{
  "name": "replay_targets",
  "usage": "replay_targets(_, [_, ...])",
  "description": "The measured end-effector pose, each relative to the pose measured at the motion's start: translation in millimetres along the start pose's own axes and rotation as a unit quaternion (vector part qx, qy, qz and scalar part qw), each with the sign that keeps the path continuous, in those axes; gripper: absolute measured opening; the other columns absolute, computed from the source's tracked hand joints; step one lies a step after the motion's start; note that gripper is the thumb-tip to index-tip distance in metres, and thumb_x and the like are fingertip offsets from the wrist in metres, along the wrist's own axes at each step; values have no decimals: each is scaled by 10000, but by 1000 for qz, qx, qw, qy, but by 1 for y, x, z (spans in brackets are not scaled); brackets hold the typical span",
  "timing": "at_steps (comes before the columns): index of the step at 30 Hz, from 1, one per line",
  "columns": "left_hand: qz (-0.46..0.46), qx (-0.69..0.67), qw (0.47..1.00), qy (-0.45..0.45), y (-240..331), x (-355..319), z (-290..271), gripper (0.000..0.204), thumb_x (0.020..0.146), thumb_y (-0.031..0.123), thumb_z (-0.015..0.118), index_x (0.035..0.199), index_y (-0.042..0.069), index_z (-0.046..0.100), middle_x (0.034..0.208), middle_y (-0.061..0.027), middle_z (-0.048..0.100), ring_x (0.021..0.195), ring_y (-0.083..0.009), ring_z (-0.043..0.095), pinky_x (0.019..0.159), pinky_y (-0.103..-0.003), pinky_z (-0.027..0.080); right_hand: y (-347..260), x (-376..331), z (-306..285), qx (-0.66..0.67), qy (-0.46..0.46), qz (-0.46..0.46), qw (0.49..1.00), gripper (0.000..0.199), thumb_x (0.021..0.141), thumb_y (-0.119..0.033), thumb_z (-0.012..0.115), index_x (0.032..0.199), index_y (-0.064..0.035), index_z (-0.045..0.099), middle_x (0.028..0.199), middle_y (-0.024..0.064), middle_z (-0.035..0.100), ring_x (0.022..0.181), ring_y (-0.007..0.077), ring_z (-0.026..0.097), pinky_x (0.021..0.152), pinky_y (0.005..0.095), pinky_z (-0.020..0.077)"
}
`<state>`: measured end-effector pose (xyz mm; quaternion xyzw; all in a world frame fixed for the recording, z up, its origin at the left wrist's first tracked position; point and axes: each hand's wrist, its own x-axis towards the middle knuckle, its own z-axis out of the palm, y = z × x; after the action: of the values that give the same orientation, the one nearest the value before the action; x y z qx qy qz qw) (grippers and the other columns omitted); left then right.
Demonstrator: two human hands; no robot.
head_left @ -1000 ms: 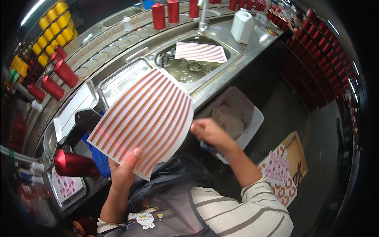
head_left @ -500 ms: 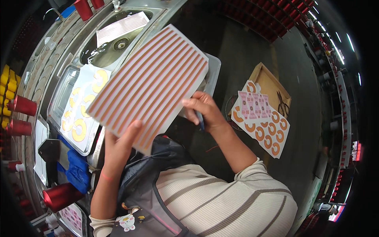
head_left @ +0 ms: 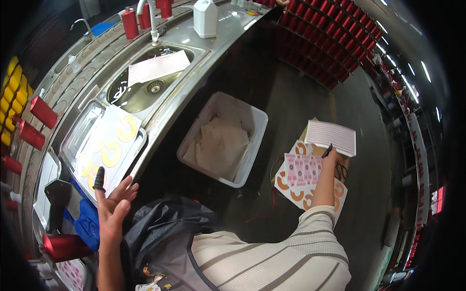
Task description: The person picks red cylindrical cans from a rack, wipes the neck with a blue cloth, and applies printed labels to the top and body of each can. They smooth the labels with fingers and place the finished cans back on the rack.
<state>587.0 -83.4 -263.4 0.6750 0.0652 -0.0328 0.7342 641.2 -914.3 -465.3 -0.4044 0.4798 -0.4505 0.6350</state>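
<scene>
My right hand (head_left: 331, 160) reaches out to the right, at the lower edge of a striped pink and white sheet (head_left: 332, 133). A slim dark object (head_left: 327, 151) shows at its fingers, which look closed round it; its kind is unclear. The sheet lies over a shallow brown box. Beside that hand is a pink patterned sheet (head_left: 297, 167), on a white sheet of orange rings (head_left: 296, 194). My left hand (head_left: 115, 206) is raised with fingers apart, holding nothing; a dark cover (head_left: 99, 178) wraps one finger. Near it, a sheet with yellow rings (head_left: 114, 136) lies in a clear tray (head_left: 73, 140).
A white tub (head_left: 262, 131) with pale scraps stands between my hands. Another striped sheet (head_left: 158, 68) lies in the metal sink (head_left: 126, 104). A white jug (head_left: 205, 19) and red cylinders (head_left: 130, 23) stand on the counter. Scissors (head_left: 342, 172) lie by the box.
The striped sheet has gone from in front of me to the box at right, with my right hand reaching after it. My left hand has let go and moved left. The tub is now uncovered.
</scene>
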Motion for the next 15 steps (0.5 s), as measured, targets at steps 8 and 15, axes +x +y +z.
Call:
replay_targets(8, [85,-14,991,106,31,-43,-63,890,899,351,689,1543,21,173,1377,-295,546,1208,-388,615,1013,-431,510,11,-17,-28,-370,108,-28,922,395,803,-273,748,1025,52,719,1004,189,727,799,310,704,734,439,561])
replay_targets(15, [348,-4,866,358,32,-109,-190,395,1001,133,539,1354,-40,505,1135,-235,700,1050,-286,707,974,-428,565,104,-253,125,-239,-403,-203,860,236,905,-110,678,1080,44,717,1025,86,728,907,155,662,862,293,511])
